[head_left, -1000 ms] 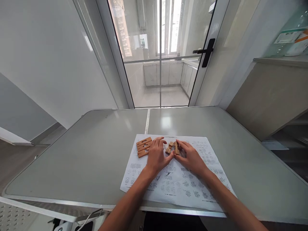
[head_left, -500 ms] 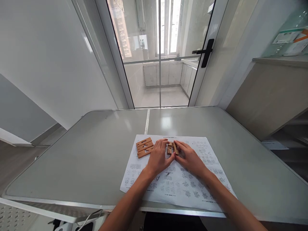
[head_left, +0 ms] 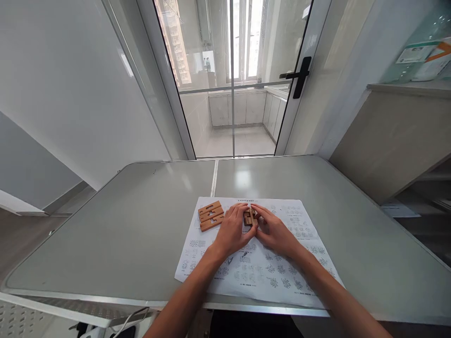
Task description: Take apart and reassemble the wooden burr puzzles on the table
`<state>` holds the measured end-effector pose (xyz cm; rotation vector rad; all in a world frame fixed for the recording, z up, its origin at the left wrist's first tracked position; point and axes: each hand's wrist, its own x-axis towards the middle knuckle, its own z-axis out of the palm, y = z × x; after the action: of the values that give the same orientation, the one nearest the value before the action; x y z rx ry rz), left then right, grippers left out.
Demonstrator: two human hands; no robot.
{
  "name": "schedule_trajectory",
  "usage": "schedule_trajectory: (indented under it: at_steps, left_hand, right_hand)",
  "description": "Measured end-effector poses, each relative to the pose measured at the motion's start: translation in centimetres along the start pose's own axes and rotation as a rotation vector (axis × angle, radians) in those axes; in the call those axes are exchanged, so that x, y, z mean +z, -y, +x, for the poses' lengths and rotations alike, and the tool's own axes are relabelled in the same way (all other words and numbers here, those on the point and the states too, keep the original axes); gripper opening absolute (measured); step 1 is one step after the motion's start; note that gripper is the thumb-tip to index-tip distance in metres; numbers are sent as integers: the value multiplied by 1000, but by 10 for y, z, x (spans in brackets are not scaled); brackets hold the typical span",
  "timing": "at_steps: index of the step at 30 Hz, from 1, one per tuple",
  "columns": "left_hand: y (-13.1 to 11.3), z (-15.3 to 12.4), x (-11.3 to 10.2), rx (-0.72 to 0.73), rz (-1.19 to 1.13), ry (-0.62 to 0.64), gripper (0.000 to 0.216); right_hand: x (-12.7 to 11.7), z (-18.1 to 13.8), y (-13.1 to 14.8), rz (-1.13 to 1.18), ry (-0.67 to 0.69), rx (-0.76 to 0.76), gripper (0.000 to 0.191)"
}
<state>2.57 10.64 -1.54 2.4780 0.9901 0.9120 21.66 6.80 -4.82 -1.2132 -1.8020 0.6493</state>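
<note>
Both hands are right in the middle of it: the left hand (head_left: 230,231) and the right hand (head_left: 277,231) close in from either side, fingers curled and pinched on a small wooden assembly (head_left: 249,217) that sits low on the printed sheet (head_left: 268,277), fingertips meeting over its top. The assembly is squeezed between the two hands near the sheet's far edge, and how its parts interlock is too small to tell. Just beside the left hand's knuckles lie three flat notched wooden pieces (head_left: 210,216), side by side and touching one another, close to the sheet's far left corner. Both forearms run back across the paper to the table's near edge, where the sheet's front border almost reaches the metal rim. Beyond the paper the grey table (head_left: 123,225) spreads wide on the left, on the right and toward the far side, with a seam (head_left: 213,177) running down its middle. Past the rounded far corners stands a glass door (head_left: 232,94) with a black handle (head_left: 299,75), and to the right a pale counter (head_left: 398,136) stands well apart from the hands.
</note>
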Motion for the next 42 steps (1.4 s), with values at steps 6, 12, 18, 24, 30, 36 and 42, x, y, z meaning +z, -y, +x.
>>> schedule_trajectory:
  at_steps: [6,12,18,24,30,36,42]
  left_hand:
    - [3,0,1,38,54,50,54]
    - [6,-1,5,46,145,47,44]
    - [14,0,9,-48,259,-49,37]
    - [16,-1,8,-168,346,-175,34]
    - [17,-3,7,-206,362,-257,39]
    - [4,-1,-1,-64,240,-163,39]
    - [-11,-4,3,157,76,72,28]
  right_hand:
    - [-2,2,11,47,-12,7,71]
    - [-1,2,10,43,-120,86,56]
    - [-2,2,4,3,-196,151,38]
    - [-2,1,6,-10,-174,167,29]
    - [-2,2,4,-11,-166,157,25]
    - [-1,2,8,-15,-163,133,22]
    - [-4,1,16,2,-119,118,17]
